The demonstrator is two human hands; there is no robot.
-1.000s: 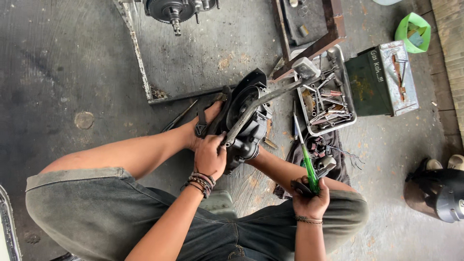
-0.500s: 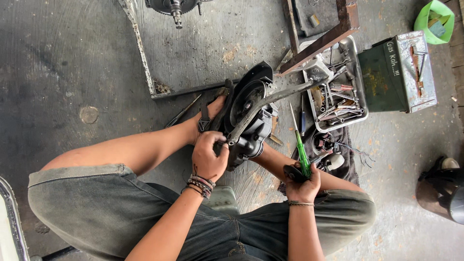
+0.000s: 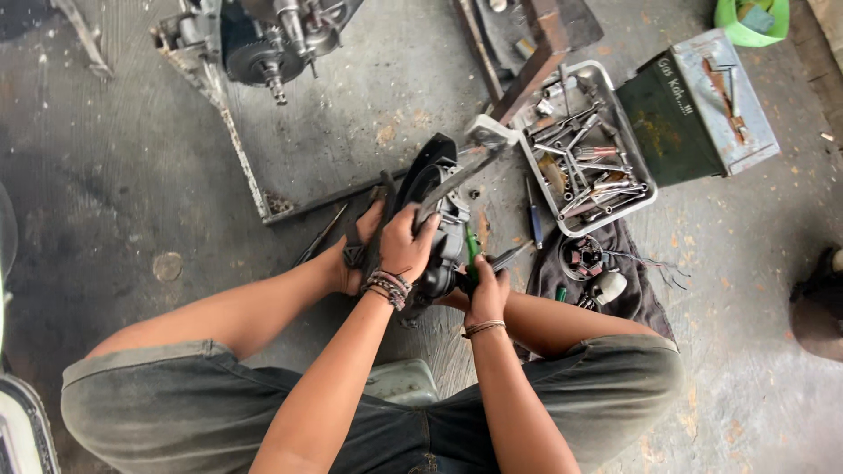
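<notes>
A black engine cover part (image 3: 436, 211) stands on edge on the floor between my feet. My left hand (image 3: 406, 244) grips its rim from above. My right hand (image 3: 486, 292) holds a green-handled screwdriver (image 3: 471, 248), its tip pointing up against the right side of the part. A long grey metal bar (image 3: 465, 162) leans across the top of the part. My left foot in a sandal (image 3: 362, 237) presses against the part's left side.
A metal tray of tools (image 3: 587, 158) lies right of the part, with a dark green metal box (image 3: 694, 110) beyond it. A dark cloth (image 3: 606, 272) holds small parts. An engine (image 3: 272, 39) sits on a metal plate (image 3: 334, 132) at the top. A blue-handled screwdriver (image 3: 534, 219) lies nearby.
My right hand has moved left with the green screwdriver, from beside the cloth up to the part's right side. My left hand stays on the rim.
</notes>
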